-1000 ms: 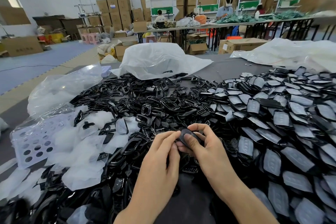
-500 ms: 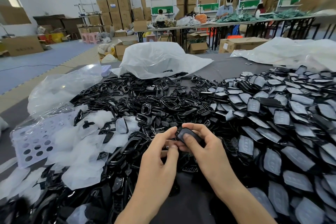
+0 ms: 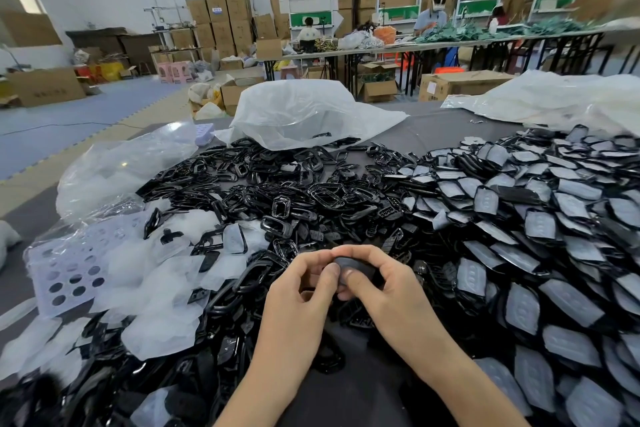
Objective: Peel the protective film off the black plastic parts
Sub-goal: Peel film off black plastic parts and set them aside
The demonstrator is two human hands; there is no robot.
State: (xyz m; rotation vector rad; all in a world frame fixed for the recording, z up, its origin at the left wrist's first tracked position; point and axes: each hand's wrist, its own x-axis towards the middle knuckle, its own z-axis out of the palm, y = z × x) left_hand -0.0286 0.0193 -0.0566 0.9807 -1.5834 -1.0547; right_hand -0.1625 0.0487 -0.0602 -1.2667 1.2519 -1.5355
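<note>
As my left hand (image 3: pixel 304 288) closed thumb and forefinger onto the black plastic part (image 3: pixel 349 262) pinched in my right hand (image 3: pixel 384 288), above the worktop's (image 3: pixel 433 128) near edge, the film's corner seemed caught, the peel not yet begun.

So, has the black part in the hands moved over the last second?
No. The black part stays between the left hand and right hand at the near edge of the black frame pile, right of the perforated tray.
</note>
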